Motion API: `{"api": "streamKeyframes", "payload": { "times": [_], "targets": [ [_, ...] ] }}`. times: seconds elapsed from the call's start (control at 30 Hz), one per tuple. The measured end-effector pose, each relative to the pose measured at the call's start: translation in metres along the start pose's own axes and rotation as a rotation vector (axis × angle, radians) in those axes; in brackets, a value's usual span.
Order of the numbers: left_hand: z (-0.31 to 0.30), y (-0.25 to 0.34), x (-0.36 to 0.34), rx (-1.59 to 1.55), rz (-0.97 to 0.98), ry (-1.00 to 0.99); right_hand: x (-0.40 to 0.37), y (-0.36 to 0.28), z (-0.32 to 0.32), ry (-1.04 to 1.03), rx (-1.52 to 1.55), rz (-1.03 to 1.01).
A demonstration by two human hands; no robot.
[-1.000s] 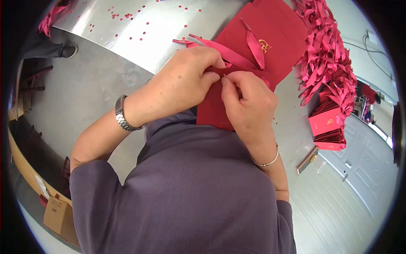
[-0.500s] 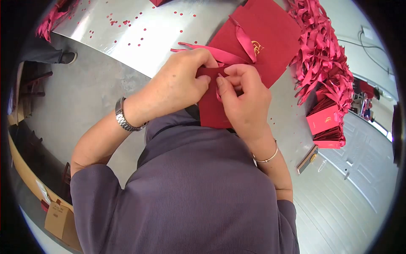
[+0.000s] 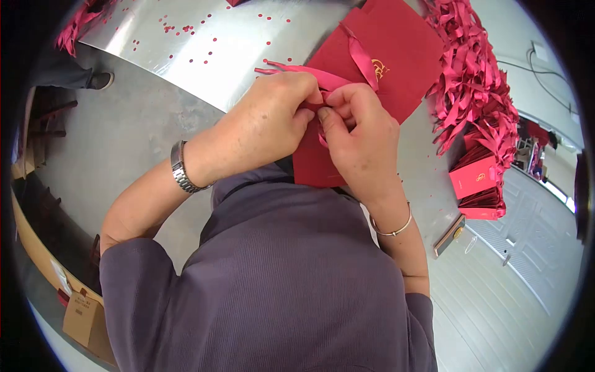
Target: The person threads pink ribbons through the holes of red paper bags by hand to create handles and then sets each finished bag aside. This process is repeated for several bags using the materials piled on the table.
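Note:
A small red paper bag (image 3: 315,162) hangs upright in front of my body, with its upper edge between my two hands. My left hand (image 3: 273,115) is closed, thumb and fingers pinching that edge from the left. Opposite it, my right hand (image 3: 364,139) pinches a pink-red ribbon against the bag, its fingertips nearly meeting those of the left. A loop of the ribbon (image 3: 322,135) shows below the right thumb. The ribbon's exact path through the bag is hidden by my fingers.
Larger red bags with a gold logo (image 3: 400,53) lie on the metal table (image 3: 133,46), a ribbon across them. Small red paper dots (image 3: 189,29) are scattered there. A heap of ribbons (image 3: 471,74) and stacked red bags (image 3: 474,178) lie at right. Someone's shoe (image 3: 101,80) shows at left.
My right hand has moved slightly up and closer to my left fingertips, the bag's top edge now bunched between them. The left hand stays at the edge.

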State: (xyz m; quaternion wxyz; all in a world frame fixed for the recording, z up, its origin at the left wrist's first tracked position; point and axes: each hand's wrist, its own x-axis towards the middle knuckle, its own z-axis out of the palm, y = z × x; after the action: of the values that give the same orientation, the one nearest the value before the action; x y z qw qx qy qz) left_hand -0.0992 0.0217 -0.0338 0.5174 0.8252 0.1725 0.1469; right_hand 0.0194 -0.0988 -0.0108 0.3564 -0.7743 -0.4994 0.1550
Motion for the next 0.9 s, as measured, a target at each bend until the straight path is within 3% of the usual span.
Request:
{"api": "streamKeyframes", "payload": {
  "times": [0.1, 0.2, 0.27, 0.3, 0.33, 0.4, 0.53, 0.6, 0.63, 0.77, 0.83, 0.9],
  "targets": [
    [-0.003, 0.003, -0.003, -0.002, 0.016, -0.002, 0.007, -0.010, -0.015, -0.137, -0.015, 0.133],
    [-0.012, 0.007, -0.001, -0.198, 0.005, -0.077, -0.001, -0.008, -0.018, -0.128, 0.050, 0.095],
    [-0.025, 0.012, 0.004, -0.397, -0.329, -0.228, -0.006, -0.005, -0.015, -0.091, -0.005, 0.049],
    [-0.023, 0.008, 0.004, -0.230, -0.152, -0.134, -0.008, -0.005, -0.014, -0.052, -0.055, 0.006],
    [-0.022, 0.007, 0.006, -0.226, -0.154, -0.132, -0.008, -0.005, -0.014, -0.052, -0.051, 0.004],
    [-0.022, 0.011, 0.012, -0.060, 0.198, -0.089, -0.008, -0.005, -0.015, -0.077, -0.055, 0.019],
    [-0.031, 0.012, 0.033, 0.118, 0.232, -0.232, -0.009, -0.006, -0.018, -0.044, -0.086, -0.029],
    [-0.040, 0.022, 0.046, 0.030, 0.040, -0.529, -0.010, -0.003, -0.017, -0.035, -0.064, -0.013],
    [-0.040, 0.023, 0.050, 0.068, -0.002, -0.561, -0.010, -0.004, -0.016, -0.033, -0.062, -0.013],
    [-0.034, 0.015, 0.058, 0.110, 0.054, -0.610, -0.011, -0.004, -0.015, -0.046, -0.049, 0.016],
    [-0.031, 0.010, 0.057, 0.108, 0.201, -0.525, -0.011, -0.003, -0.017, -0.049, -0.024, 0.021],
    [-0.027, 0.004, 0.055, 0.067, 0.206, -0.494, -0.014, -0.005, -0.020, -0.070, -0.019, 0.042]
  ]
}}
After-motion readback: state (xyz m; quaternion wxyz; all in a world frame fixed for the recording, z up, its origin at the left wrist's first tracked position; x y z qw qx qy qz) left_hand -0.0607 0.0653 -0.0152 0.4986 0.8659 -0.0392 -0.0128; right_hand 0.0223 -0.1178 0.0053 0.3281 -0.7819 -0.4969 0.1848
